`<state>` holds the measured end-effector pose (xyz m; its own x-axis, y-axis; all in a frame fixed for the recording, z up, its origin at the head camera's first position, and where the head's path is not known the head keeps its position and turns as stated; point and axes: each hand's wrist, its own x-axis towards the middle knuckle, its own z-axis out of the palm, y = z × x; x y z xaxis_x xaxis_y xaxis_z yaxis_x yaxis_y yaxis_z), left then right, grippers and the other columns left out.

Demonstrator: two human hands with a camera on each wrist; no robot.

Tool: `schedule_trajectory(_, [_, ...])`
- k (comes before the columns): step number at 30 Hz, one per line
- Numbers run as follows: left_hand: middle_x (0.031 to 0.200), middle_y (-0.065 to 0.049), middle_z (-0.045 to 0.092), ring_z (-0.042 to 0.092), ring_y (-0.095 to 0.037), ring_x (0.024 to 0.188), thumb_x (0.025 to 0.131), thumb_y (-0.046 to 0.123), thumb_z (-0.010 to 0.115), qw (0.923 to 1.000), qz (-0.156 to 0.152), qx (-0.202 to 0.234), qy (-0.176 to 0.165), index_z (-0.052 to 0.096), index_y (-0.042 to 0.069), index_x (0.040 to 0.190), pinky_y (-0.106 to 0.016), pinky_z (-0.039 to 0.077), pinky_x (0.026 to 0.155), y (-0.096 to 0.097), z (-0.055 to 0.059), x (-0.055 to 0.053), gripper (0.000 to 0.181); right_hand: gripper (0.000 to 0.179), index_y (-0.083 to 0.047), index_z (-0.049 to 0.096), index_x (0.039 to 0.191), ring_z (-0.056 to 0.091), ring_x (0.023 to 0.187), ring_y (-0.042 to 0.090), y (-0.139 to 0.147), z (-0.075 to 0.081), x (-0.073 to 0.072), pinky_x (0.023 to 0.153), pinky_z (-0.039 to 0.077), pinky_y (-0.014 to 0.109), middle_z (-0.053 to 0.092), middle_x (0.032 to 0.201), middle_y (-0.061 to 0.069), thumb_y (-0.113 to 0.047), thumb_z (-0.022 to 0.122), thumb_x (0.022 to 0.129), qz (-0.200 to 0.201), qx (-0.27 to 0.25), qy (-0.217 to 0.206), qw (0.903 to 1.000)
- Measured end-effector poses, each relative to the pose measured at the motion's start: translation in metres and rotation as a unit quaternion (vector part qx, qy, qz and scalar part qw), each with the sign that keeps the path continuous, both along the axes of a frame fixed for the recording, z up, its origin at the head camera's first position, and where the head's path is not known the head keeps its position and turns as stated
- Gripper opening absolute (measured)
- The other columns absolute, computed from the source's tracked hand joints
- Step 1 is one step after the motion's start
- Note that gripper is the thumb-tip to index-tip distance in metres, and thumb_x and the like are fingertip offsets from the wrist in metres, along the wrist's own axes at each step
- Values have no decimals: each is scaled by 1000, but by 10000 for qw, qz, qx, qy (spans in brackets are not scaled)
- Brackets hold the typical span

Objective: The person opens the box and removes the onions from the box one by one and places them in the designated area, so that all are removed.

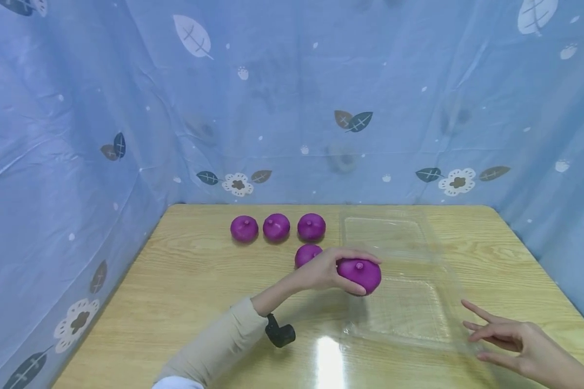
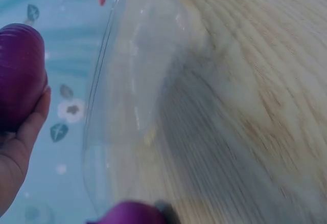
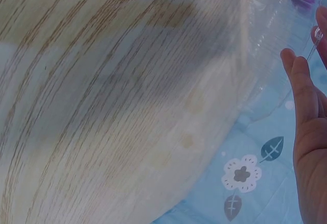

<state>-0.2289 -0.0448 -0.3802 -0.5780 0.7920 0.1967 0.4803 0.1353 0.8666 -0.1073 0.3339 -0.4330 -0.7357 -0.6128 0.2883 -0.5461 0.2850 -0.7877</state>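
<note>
My left hand [image 1: 321, 270] grips a purple onion [image 1: 362, 276], thumb and fingers around its sides, stem upward. The same onion [image 2: 20, 75] shows at the left of the left wrist view. It is held over the left side of a clear plastic container [image 1: 409, 341], whose lid [image 1: 385, 229] lies folded back behind. At the container's right edge, my right hand [image 1: 521, 343] has its fingers spread and only slightly bent. In the right wrist view, a thin clear edge lies by the fingertips [image 3: 288, 58]. Another onion [image 1: 305, 254] is partly hidden behind my left hand.
Three more onions stand in a row at the back of the wooden table [image 1: 190, 281]: a left one [image 1: 244, 229], a middle one [image 1: 276, 228] and a right one [image 1: 311, 228]. A black camera mount [image 1: 280, 335] hangs below my left wrist. A blue patterned curtain [image 1: 292, 97] surrounds the table.
</note>
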Motion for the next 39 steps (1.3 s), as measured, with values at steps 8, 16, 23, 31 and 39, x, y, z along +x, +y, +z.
schedule_trajectory(8, [126, 1, 61, 55, -7, 114, 75, 6, 81, 9987, 501, 52, -15, 63, 12, 124, -25, 51, 91, -30, -1, 1, 53, 39, -1, 66, 109, 51, 117, -2, 4, -1, -1, 79, 53, 13, 30, 151, -19, 19, 67, 75, 88, -66, -129, 9999])
schedule_trajectory(16, [124, 9, 60, 56, -10, 112, 73, 13, 84, 9934, 1119, -61, -245, 63, 23, 121, -29, 50, 94, -67, -5, 6, 54, 39, -3, 67, 107, 51, 116, -5, 6, 1, -2, 76, 53, 11, 29, 151, -22, 19, 68, 75, -33, 62, -116, 9999])
schedule_trajectory(23, [127, 7, 60, 48, -10, 124, 67, 10, 87, 9850, 1612, -329, -513, 65, 28, 116, -37, 41, 105, -109, -17, 21, 57, 33, -4, 68, 107, 51, 113, -7, 6, 1, -2, 73, 54, 13, 28, 146, -30, 15, 66, 79, -79, 185, -577, 9981])
schedule_trajectory(31, [130, -1, 58, 49, -17, 122, 67, 6, 86, 9777, 1916, -233, -822, 65, 23, 117, -42, 43, 101, -140, -31, 24, 56, 36, -1, 67, 106, 53, 113, -4, 4, -2, -1, 74, 55, 15, 32, 148, -25, 19, 66, 76, -98, 5, -372, 9993])
schedule_trajectory(39, [125, 3, 60, 53, -19, 116, 68, 10, 86, 9770, 1956, -473, -701, 65, 18, 117, -39, 46, 99, -156, -44, -2, 54, 34, 0, 67, 106, 52, 114, -4, 1, -1, -3, 73, 56, 17, 32, 146, -27, 18, 65, 77, -51, -56, -626, 9980])
